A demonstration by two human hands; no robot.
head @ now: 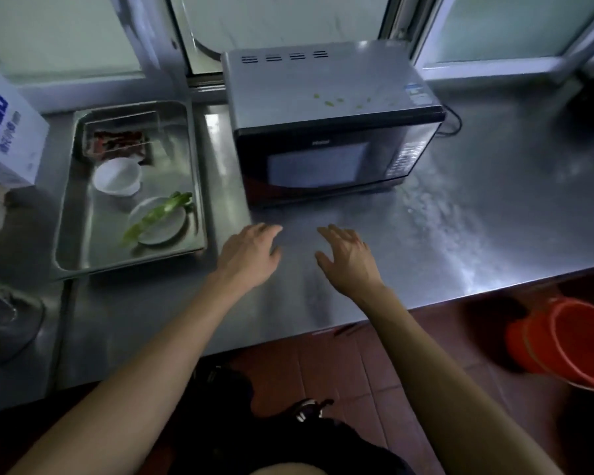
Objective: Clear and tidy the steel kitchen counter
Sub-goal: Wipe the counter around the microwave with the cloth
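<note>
A black and silver microwave [326, 132] stands at the back of the steel counter [477, 217], with green scraps on its top. Left of it lies a steel tray [83, 241] holding a white bowl [117, 175], a white plate [162, 228] with a green vegetable stalk [158, 214] across it, and a small steel pan of red food [117, 142]. My left hand [249, 253] and my right hand [347, 257] hover side by side over the counter in front of the microwave, fingers relaxed, holding nothing.
A white box with blue print [7, 132] stands at the far left. A glass bowl [4, 317] sits at the near left edge. An orange bucket [570, 341] is on the red tiled floor to the right. A black cord [455, 123] trails from behind the microwave.
</note>
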